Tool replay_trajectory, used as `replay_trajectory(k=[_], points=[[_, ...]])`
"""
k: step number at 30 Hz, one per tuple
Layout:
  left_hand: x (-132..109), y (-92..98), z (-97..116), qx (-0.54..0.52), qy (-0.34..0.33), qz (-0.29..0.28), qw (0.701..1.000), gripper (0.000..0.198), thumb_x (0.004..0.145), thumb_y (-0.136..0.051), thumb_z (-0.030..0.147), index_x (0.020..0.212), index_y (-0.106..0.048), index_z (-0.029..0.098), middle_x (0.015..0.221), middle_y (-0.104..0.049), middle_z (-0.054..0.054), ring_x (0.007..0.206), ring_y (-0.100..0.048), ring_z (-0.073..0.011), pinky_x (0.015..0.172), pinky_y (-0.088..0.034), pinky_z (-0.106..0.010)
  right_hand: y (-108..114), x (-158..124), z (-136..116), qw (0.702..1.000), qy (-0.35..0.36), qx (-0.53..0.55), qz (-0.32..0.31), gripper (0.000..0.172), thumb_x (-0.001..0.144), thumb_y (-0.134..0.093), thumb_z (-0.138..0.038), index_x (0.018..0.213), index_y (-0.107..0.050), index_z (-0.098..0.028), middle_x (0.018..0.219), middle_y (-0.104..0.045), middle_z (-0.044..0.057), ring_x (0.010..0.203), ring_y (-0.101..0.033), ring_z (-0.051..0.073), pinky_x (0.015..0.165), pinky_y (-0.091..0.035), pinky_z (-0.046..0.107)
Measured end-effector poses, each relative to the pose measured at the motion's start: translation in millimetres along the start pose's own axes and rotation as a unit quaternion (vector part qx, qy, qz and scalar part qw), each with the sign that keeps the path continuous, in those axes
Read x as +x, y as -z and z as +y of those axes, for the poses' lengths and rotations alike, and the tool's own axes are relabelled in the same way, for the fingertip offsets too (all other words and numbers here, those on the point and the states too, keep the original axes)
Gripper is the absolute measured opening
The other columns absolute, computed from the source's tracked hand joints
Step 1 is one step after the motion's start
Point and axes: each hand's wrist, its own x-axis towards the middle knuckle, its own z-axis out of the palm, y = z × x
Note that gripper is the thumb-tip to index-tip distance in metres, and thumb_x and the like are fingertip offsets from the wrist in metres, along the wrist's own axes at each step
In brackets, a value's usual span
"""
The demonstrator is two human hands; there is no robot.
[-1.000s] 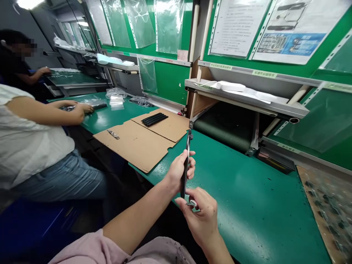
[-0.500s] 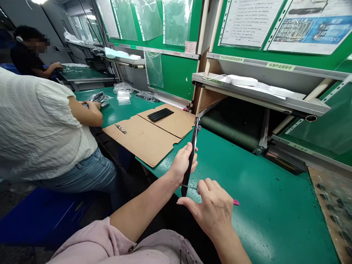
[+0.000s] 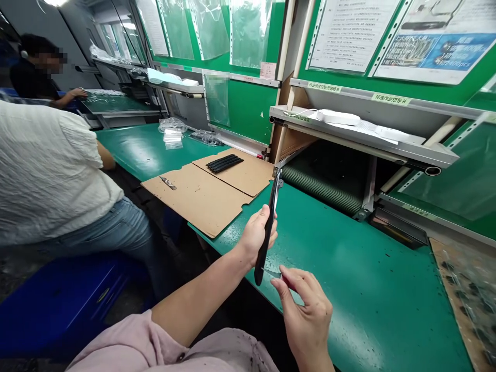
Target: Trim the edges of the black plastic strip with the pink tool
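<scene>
Gripping a long, narrow, glossy black strip (image 3: 263, 256) near its middle, the left hand (image 3: 256, 233) has its thumb and fingers wrapped around it. The strip is held steeply tilted over the front of the smooth green tabletop (image 3: 349, 258), its upper end rising beyond the hand and its lower end jutting out below, on the side nearer the right hand (image 3: 306, 307). That hand, apart from the left, pinches a thin, pale metal blade (image 3: 272, 273) between thumb and forefinger. The blade points at the strip's lower end; whether it touches cannot be told. Beyond the hands, a flat brown cardboard sheet (image 3: 201, 206) bears a row of slim black strips (image 3: 225, 163) and a small grey metallic knife (image 3: 168, 183), both well apart from the hands.
</scene>
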Motion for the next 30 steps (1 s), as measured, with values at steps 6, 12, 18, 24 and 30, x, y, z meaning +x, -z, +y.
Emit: replay_trajectory(k=[6, 12, 18, 24, 30], points=[[-12.0, -8.5, -0.3, 0.008, 0.020, -0.029, 0.999, 0.043, 0.090, -0.049, 0.061, 0.077, -0.042, 0.021, 0.046, -0.026, 0.011, 0.034, -0.016, -0.0045, 0.032, -0.012, -0.016, -3.9, 14.0, 2.0, 0.996, 0.036, -0.064, 0.058, 0.019, 0.090, -0.069, -0.022, 0.109, -0.070, -0.021, 0.088, -0.067, 0.005, 0.078, -0.059, 0.019, 0.065, -0.049, 0.031], [-29.0, -14.6, -4.2, 0.005, 0.037, -0.059, 0.998, 0.045, 0.089, -0.051, 0.061, 0.074, -0.037, 0.021, 0.050, -0.024, 0.011, 0.038, -0.014, -0.0038, 0.036, -0.016, -0.017, -1.8, 51.8, 13.3, 0.987, 0.054, -0.099, 0.118, 0.019, 0.090, -0.069, -0.025, 0.108, -0.071, -0.020, 0.090, -0.068, 0.005, 0.079, -0.060, 0.018, 0.064, -0.052, 0.029], [-48.9, -19.2, -3.6, 0.019, 0.110, -0.039, 0.993, 0.048, 0.079, -0.063, 0.064, 0.080, -0.041, 0.021, 0.057, -0.026, 0.011, 0.042, -0.016, -0.0028, 0.041, -0.019, -0.015, 11.5, 93.6, 19.5, 0.977, 0.064, -0.109, 0.169, 0.019, 0.091, -0.068, -0.031, 0.105, -0.073, -0.018, 0.091, -0.070, 0.007, 0.083, -0.063, 0.020, 0.066, -0.056, 0.030], [-52.3, -16.3, -0.1, 0.035, 0.118, -0.069, 0.990, 0.045, 0.084, -0.056, 0.065, 0.084, -0.043, 0.022, 0.055, -0.026, 0.011, 0.039, -0.016, -0.0031, 0.040, -0.017, -0.017, 15.1, 102.3, 19.6, 0.954, 0.088, -0.101, 0.269, 0.020, 0.091, -0.069, -0.028, 0.108, -0.072, -0.018, 0.095, -0.071, 0.009, 0.088, -0.066, 0.022, 0.073, -0.059, 0.034], [-38.3, -5.0, 3.9, 0.083, 0.031, -0.177, 0.980, 0.038, 0.085, -0.064, 0.051, 0.089, -0.039, 0.023, 0.048, -0.027, 0.014, 0.033, -0.018, -0.0029, 0.035, -0.014, -0.018, 15.1, 70.3, 18.8, 0.996, -0.016, -0.029, 0.078, 0.022, 0.095, -0.061, -0.039, 0.107, -0.073, -0.025, 0.098, -0.072, 0.006, 0.085, -0.070, 0.021, 0.063, -0.062, 0.024]])
